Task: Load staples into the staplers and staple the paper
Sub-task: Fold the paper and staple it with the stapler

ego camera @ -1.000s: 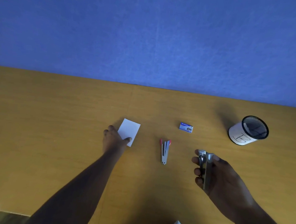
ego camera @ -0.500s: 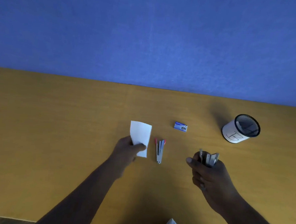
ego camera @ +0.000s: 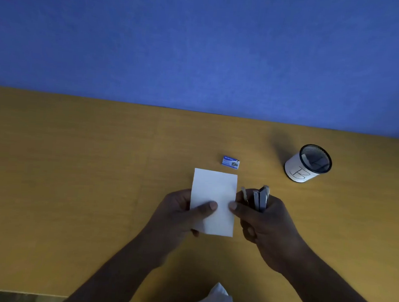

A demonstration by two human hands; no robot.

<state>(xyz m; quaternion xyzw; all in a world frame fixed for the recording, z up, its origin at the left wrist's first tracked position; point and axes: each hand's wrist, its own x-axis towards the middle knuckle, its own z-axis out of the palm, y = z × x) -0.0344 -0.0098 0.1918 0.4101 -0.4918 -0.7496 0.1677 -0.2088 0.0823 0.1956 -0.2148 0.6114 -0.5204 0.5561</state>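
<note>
Head cam, what I see:

- Left hand (ego camera: 178,215) grips the paper (ego camera: 215,189): thumb across the front of the sheet, fingers curled behind it, low on its left side.
- The paper is a small white sheet, held upright-ish and lifted off the desk (ego camera: 76,166), over the middle of it, nearer the front edge than the back.
- Right hand (ego camera: 270,230) is closed around a stapler (ego camera: 261,199). Its grey metal end sticks up out of the fist, with a thin metal part splayed to the left. I can't tell if staples are in it.
- The right thumb tip touches the paper's right edge, about level with the left thumb. The stapler sits just right of the sheet; I can't tell if it contacts the paper.
- Staple box (ego camera: 230,162), small and blue, lies flat on the desk just past the paper's top right corner, toward the back edge.
- Black mesh cup (ego camera: 307,164) with a white handwritten label stands toward the back right of the desk, well apart from the hands.
- Blue wall (ego camera: 200,46) runs along the back edge.
- White cloth (ego camera: 219,299) shows at the front edge, bottom of view.
</note>
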